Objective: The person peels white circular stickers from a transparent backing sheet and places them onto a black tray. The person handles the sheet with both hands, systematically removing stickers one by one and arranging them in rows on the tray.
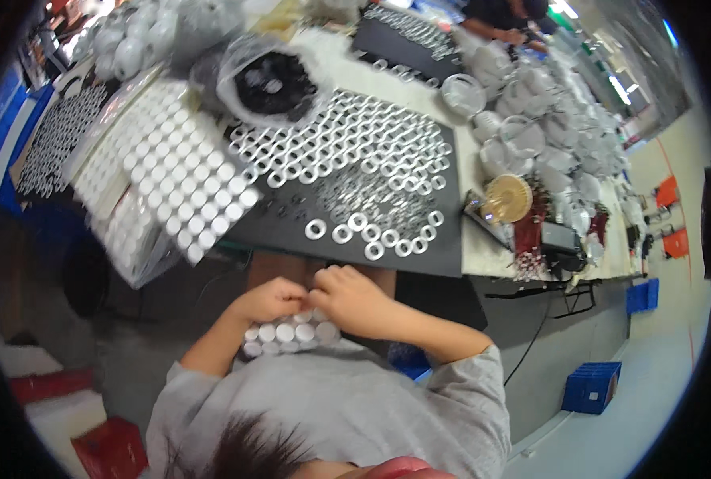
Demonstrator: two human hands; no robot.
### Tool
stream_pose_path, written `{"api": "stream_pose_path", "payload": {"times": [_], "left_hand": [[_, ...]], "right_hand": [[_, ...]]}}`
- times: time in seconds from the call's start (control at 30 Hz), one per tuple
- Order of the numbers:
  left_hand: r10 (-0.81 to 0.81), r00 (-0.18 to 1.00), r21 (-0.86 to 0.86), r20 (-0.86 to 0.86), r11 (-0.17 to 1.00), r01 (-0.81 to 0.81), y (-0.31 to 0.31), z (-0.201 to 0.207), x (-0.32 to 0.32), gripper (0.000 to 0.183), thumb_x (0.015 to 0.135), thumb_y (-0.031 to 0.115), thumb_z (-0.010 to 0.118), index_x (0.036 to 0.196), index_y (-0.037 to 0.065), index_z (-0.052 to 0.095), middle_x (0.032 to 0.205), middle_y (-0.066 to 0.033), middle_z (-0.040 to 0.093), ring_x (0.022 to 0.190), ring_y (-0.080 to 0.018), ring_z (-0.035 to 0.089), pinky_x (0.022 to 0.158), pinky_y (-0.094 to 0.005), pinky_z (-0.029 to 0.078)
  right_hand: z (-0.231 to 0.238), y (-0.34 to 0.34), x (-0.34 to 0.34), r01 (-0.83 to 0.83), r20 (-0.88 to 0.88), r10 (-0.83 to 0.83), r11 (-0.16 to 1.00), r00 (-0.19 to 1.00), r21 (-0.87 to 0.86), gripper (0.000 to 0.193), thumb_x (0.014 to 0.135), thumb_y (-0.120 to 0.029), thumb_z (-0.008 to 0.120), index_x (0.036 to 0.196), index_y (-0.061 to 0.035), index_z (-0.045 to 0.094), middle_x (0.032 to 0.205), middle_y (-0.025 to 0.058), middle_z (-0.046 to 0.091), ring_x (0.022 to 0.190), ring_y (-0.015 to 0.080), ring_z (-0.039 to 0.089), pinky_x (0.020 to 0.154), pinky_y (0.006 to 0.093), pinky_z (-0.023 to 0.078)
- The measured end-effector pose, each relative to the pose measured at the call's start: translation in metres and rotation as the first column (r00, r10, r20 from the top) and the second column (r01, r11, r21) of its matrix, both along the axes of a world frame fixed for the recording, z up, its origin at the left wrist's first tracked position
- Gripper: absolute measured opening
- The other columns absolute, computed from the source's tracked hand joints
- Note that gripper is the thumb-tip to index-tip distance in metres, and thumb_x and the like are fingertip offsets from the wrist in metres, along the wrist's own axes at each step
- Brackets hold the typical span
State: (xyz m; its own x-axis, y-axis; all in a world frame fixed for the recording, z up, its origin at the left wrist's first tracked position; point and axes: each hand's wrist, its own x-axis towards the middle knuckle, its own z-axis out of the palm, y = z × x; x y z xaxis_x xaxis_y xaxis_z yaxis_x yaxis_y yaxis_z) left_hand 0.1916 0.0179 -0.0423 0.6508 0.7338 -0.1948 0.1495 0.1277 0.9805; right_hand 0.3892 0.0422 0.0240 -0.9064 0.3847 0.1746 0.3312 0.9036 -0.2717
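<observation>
My left hand [272, 302] and my right hand [349, 302] meet in front of my body, just below the table's near edge. Both are closed, their fingertips pinched together. Whatever lies between the fingertips is too small or hidden to make out. Directly under the hands, against my grey shirt, rests a small sheet of round white discs [285, 335], partly covered by my right hand. On the table ahead, a black mat [280, 233] carries rows of white rings [316, 229], with many small dark and clear rings [371, 195] spread among them.
Larger sheets of white discs [184, 168] overhang the table edge at left. Behind them stands a clear bag of black parts [274, 86]. Clear plastic covers [531, 136] are heaped at right, near a yellowish round part [509, 199]. A blue crate [591, 387] sits on the floor.
</observation>
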Motion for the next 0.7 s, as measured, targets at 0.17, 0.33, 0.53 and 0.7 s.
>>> {"api": "stream_pose_path", "payload": {"times": [0.17, 0.33, 0.53, 0.7], "left_hand": [[0.007, 0.996, -0.080, 0.093, 0.997, 0.001, 0.002, 0.011, -0.004, 0.015, 0.083, 0.013, 0.054, 0.082, -0.001, 0.059, 0.073, 0.0013, 0.057, 0.068, -0.0036, 0.047, 0.061, -0.0205, 0.039], [0.168, 0.952, -0.212, 0.256, 0.971, -0.114, -0.003, -0.007, -0.013, 0.018, 0.083, 0.015, 0.057, 0.086, -0.002, 0.060, 0.076, 0.0015, 0.058, 0.069, -0.0042, 0.049, 0.061, -0.0198, 0.040], [0.248, 0.945, -0.207, 0.211, 0.957, -0.205, 0.002, -0.015, -0.013, 0.017, 0.085, 0.014, 0.055, 0.089, -0.002, 0.060, 0.077, 0.0011, 0.059, 0.070, -0.0032, 0.050, 0.062, -0.0182, 0.040], [0.296, 0.935, -0.232, 0.197, 0.940, -0.249, -0.004, -0.015, -0.011, 0.017, 0.087, 0.015, 0.052, 0.090, -0.001, 0.058, 0.078, 0.0016, 0.058, 0.071, -0.0035, 0.049, 0.063, -0.0186, 0.040]], "right_hand": [[0.004, 0.000, 0.001, -0.026, -0.106, 0.014, 0.994, 0.994, -0.107, 0.014, 0.067, -0.009, 0.059, 0.075, -0.0035, 0.049, 0.076, 0.0085, 0.045, 0.072, 0.0245, 0.045, 0.065, 0.0330, 0.037], [0.010, 0.009, 0.007, -0.004, -0.209, -0.071, 0.941, 0.975, -0.339, 0.020, 0.066, 0.000, 0.062, 0.078, -0.0035, 0.047, 0.078, 0.0098, 0.047, 0.073, 0.0281, 0.047, 0.064, 0.0346, 0.039], [0.018, 0.033, 0.026, 0.111, -0.205, -0.384, 0.657, 0.900, -0.745, 0.011, 0.080, -0.009, 0.057, 0.082, -0.0027, 0.049, 0.074, 0.0042, 0.046, 0.068, 0.0120, 0.046, 0.060, 0.0249, 0.039], [0.023, 0.070, 0.053, 0.452, -0.051, -0.720, 0.488, 0.692, -0.747, 0.008, 0.079, -0.004, 0.056, 0.077, 0.0004, 0.050, 0.062, -0.0018, 0.047, 0.056, 0.0047, 0.042, 0.051, 0.0194, 0.035]]}}
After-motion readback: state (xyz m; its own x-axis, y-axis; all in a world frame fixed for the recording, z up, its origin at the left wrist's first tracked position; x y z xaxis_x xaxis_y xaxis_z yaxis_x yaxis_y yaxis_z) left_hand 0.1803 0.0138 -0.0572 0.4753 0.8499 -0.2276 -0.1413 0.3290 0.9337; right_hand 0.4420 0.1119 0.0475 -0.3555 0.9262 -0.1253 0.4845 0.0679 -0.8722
